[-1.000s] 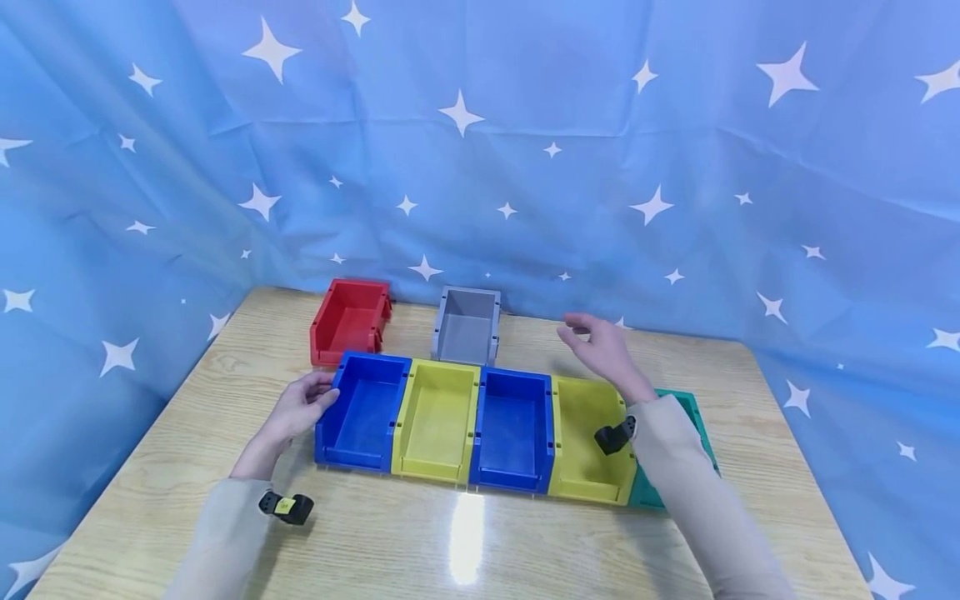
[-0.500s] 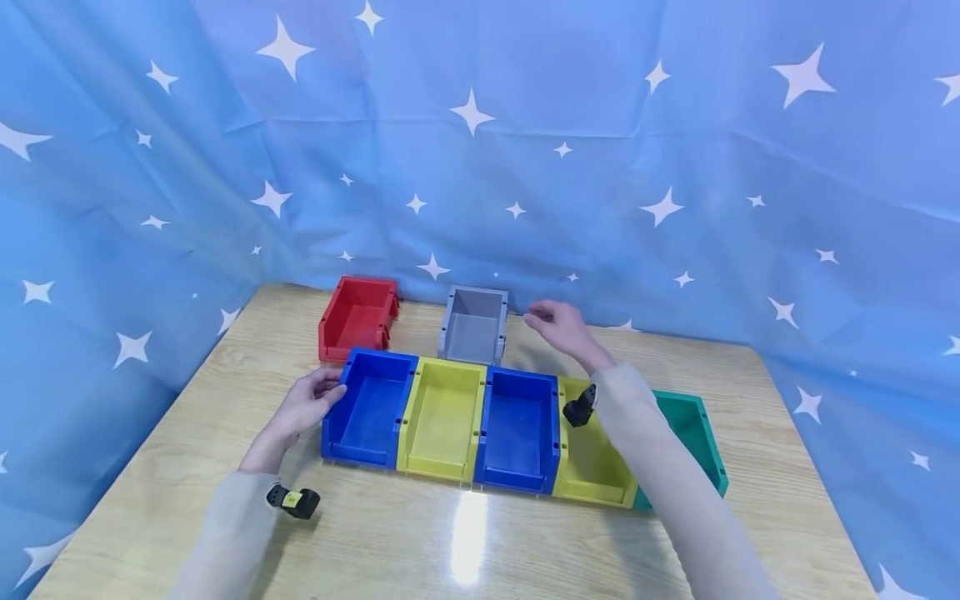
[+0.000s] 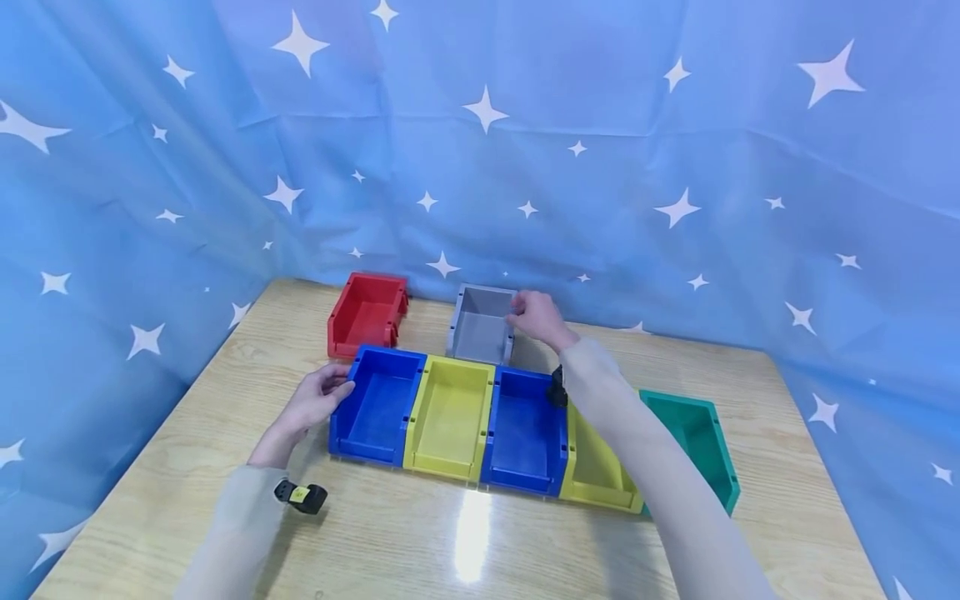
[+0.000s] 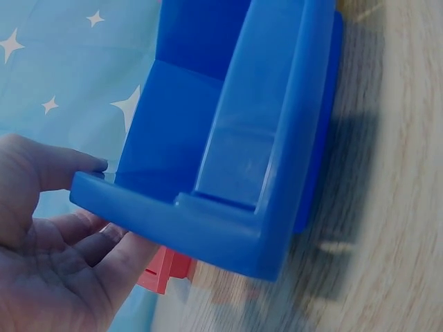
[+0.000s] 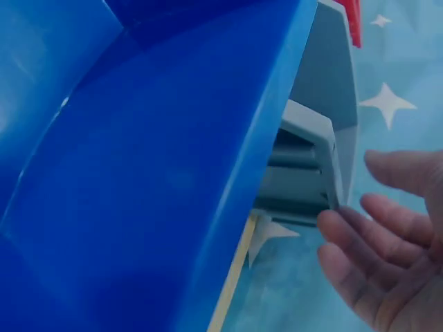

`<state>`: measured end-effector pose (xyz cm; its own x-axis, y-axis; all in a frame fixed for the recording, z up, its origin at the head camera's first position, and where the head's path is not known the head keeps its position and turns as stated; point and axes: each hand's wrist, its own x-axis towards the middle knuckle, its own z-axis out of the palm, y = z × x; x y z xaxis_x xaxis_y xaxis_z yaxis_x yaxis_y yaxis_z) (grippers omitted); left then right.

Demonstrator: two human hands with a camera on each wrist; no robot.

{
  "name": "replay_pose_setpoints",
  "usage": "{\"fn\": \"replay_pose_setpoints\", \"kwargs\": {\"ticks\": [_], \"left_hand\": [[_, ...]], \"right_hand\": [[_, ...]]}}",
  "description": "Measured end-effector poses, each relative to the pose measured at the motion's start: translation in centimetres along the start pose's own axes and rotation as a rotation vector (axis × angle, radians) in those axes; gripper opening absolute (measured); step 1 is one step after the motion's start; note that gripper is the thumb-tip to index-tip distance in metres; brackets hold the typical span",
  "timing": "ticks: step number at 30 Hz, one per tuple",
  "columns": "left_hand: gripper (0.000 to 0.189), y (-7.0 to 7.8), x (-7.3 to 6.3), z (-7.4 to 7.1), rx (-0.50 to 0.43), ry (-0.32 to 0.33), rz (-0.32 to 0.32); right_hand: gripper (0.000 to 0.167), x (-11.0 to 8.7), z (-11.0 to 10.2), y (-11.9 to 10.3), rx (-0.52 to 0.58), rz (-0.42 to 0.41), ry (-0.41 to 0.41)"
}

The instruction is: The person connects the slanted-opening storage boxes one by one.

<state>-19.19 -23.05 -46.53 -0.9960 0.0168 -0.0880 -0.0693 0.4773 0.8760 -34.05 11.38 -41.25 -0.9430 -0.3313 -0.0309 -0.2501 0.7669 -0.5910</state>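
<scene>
My left hand (image 3: pixel 313 402) holds the left wall of the leftmost blue bin (image 3: pixel 381 404). In the left wrist view the thumb lies at the rim of this blue bin (image 4: pixel 180 131) and the other fingers are on the outer side. My right hand (image 3: pixel 542 321) is at the right wall of the grey bin (image 3: pixel 483 323), behind the row. The right wrist view shows the fingers of that hand (image 5: pixel 374 256) at the edge of the grey bin (image 5: pixel 332 138), thumb held apart. A blue bin in front hides part of the grey one there.
The front row continues with a yellow bin (image 3: pixel 450 412), a second blue bin (image 3: pixel 523 433), another yellow bin (image 3: pixel 600 467) and a green bin (image 3: pixel 697 442). A red bin (image 3: pixel 369 312) stands at the back left. Behind the wooden table (image 3: pixel 390 533) hangs a star-patterned blue cloth (image 3: pixel 600 100).
My right hand has moved left and back, from above the right-hand yellow bin to the grey bin's right wall. My left hand stays on the blue bin. The view has shifted slightly.
</scene>
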Motion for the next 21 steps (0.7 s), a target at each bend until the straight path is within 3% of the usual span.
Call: {"fn": "replay_pose_setpoints", "kwargs": {"ticks": [9,16,21], "left_hand": [[0.035,0.1,0.1,0.0,0.000,-0.005,-0.024],[0.035,0.0,0.1,0.1,-0.010,0.005,-0.020],[0.035,-0.1,0.1,0.2,-0.011,0.013,-0.011]], "right_hand": [[0.030,0.8,0.9,-0.3,-0.071,0.082,0.007],[0.044,1.1,1.7,-0.5,0.000,0.183,0.046],[0.046,1.2,2.0,-0.6,0.045,0.244,0.059]]}}
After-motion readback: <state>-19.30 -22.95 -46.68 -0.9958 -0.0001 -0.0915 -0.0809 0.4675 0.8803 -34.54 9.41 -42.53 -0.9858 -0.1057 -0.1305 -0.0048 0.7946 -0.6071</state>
